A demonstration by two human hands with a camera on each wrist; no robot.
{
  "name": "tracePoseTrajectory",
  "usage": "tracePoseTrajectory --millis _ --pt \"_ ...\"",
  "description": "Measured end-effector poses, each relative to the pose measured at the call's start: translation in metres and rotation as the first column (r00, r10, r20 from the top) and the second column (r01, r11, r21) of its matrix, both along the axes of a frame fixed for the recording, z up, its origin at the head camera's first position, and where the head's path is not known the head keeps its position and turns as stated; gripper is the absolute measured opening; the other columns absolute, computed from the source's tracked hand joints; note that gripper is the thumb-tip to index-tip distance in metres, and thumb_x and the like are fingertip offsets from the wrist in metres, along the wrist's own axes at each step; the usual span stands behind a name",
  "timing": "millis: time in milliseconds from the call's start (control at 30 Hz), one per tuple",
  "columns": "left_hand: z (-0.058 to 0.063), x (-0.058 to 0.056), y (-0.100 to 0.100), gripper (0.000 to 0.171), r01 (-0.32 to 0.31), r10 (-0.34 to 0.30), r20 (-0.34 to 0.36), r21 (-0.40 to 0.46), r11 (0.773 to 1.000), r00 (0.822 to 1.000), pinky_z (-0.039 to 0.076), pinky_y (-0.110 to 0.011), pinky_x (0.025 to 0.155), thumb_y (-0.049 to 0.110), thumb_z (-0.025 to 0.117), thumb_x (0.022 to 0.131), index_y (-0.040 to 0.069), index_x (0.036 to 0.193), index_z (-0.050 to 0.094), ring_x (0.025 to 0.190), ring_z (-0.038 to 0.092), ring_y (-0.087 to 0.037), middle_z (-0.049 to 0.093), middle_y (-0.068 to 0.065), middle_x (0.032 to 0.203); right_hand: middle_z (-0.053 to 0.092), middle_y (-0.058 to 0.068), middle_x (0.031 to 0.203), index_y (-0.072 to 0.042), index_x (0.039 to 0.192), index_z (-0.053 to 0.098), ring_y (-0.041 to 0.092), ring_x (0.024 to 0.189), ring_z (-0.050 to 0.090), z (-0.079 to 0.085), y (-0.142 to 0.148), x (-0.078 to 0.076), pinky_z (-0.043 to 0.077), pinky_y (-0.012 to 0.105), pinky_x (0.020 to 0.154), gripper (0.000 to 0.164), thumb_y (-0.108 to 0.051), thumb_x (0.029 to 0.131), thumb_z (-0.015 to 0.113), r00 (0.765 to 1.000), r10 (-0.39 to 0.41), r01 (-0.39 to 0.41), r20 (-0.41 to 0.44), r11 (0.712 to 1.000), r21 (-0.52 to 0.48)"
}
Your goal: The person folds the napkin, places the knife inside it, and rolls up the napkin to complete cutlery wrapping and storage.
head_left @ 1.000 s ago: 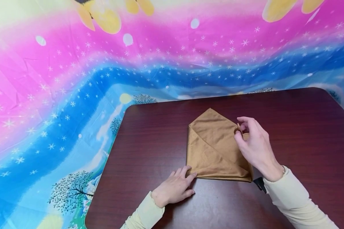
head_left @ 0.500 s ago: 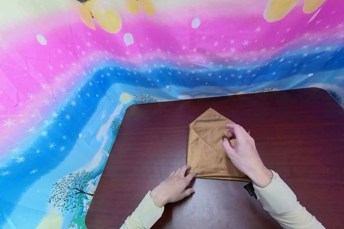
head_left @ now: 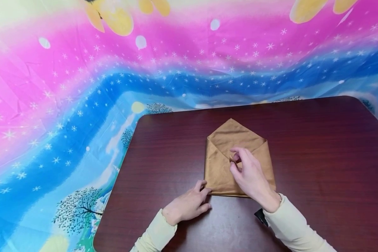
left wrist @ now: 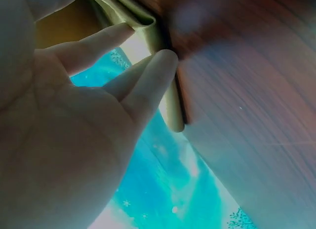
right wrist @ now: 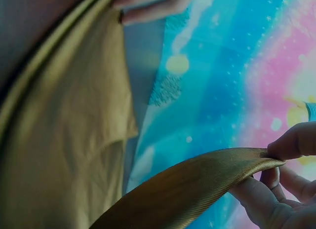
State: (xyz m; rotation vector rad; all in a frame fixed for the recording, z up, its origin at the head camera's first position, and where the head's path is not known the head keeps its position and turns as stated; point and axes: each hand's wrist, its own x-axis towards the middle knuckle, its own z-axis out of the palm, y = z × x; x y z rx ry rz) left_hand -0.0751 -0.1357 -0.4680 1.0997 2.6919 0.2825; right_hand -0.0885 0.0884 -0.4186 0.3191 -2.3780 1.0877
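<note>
A golden-brown cloth [head_left: 218, 176], folded into an envelope shape with its point toward the far side, lies on the dark wooden table. My right hand [head_left: 252, 176] pinches the tip of its right flap above the middle of the cloth. In the right wrist view, that flap [right wrist: 197, 184] rises in a curve to the thumb and fingers, apart from the layers beneath. At the near left corner, my left hand [head_left: 187, 204] rests its fingertips against the cloth. The left wrist view shows the extended fingers [left wrist: 153, 83] touching the folded cloth edge [left wrist: 133, 14].
The reddish-brown table [head_left: 163, 150] has rounded corners. Behind it and along its left side hangs a pink and blue printed backdrop [head_left: 189, 52] with snowflakes and trees. A black piece [head_left: 260, 217] shows under the right cuff.
My right hand has moved left and toward me, carrying the right flap's tip over to the middle of the cloth. The left hand has barely moved.
</note>
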Motion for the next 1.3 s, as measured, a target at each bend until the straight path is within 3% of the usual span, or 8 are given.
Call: tracePoseTrajectory --millis 300,467,667,1000,1300 --pt "0.001 -0.006 -0.007 0.044 -0.037 0.033 0.087 0.042 0.998 0.996 0.047 -0.028 0.098 0.033 0.054 0.097 0.007 0.133 0.054 0.115 0.060 -0.018 0.039 -0.013 0.144 0.057 0.003 0.086 -0.004 0.099 0.059 0.012 0.078 0.055 -0.017 -0.011 0.000 0.047 0.023 0.062 0.025 0.006 0.077 0.063 0.999 0.037 -0.037 0.022 0.999 0.015" --pt "-0.001 -0.009 -0.011 0.038 -0.036 0.029 0.062 0.105 0.994 0.998 0.045 -0.030 0.101 0.030 0.056 0.097 0.007 0.126 0.060 0.118 0.054 -0.018 0.047 -0.009 0.133 0.058 0.003 0.084 -0.004 0.099 0.058 0.012 0.077 0.055 -0.026 -0.015 -0.002 0.045 0.023 0.062 0.026 0.006 0.076 0.063 0.999 0.050 -0.050 0.021 0.998 0.021" --pt "-0.004 -0.012 -0.015 0.033 -0.047 0.041 0.052 0.116 0.992 0.998 0.045 -0.025 0.091 0.031 0.056 0.096 0.009 0.120 0.063 0.103 0.049 -0.012 0.053 -0.001 0.113 0.056 0.001 0.081 -0.007 0.096 0.057 0.011 0.075 0.054 -0.036 -0.022 -0.002 0.046 0.027 0.064 0.025 0.005 0.075 0.064 0.997 0.061 -0.062 0.040 0.997 0.041" --pt "-0.003 -0.015 -0.022 0.026 -0.096 0.090 0.050 0.130 0.987 0.995 0.047 -0.028 0.090 0.028 0.055 0.097 0.009 0.112 0.066 0.099 0.053 -0.012 0.058 -0.001 0.105 0.055 -0.001 0.079 -0.010 0.081 0.054 0.012 0.071 0.055 -0.052 -0.038 0.000 0.048 0.028 0.064 0.023 0.007 0.072 0.067 0.989 0.089 -0.103 0.121 0.988 0.117" --pt "-0.005 -0.016 -0.026 0.024 -0.110 0.106 0.041 0.131 0.985 0.994 0.047 -0.026 0.086 0.028 0.057 0.096 0.009 0.106 0.068 0.093 0.052 -0.010 0.055 0.000 0.100 0.053 -0.003 0.075 -0.015 0.072 0.055 0.015 0.066 0.057 -0.062 -0.048 0.004 0.048 0.029 0.061 0.024 0.005 0.071 0.068 0.988 0.097 -0.120 0.124 0.975 0.190"
